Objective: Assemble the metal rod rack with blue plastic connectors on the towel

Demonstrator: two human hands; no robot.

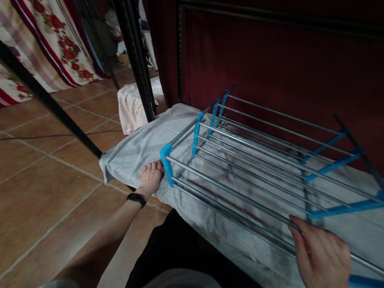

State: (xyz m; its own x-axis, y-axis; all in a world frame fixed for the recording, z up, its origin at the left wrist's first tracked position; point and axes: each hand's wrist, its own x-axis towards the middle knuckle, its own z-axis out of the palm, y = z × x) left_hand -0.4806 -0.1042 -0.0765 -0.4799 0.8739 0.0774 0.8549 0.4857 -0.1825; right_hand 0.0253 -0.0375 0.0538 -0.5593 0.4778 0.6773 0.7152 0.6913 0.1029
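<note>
A rack of grey metal rods with blue plastic brackets [167, 165] lies on a grey towel-like cloth [131, 148]. My right hand [325, 258] is closed over its near upper rod, with the thumb on the near side. Beside the rack's left near corner, my left hand [152, 176] rests low on the cloth, its fingers curled. What those fingers hold, if anything, is hidden. A dark band [136, 198] circles my left wrist. On the right, the rack's far end has slanted blue brackets [336, 166].
Black metal posts [134, 43] and a slanting bar [41, 90] stand at the left. Dark red cloth [275, 65] hangs behind the rack. A floral curtain [49, 19] hangs at the far left. A cable [39, 136] crosses the tiled floor [13, 197]. A striped cloth [131, 108] lies behind the post.
</note>
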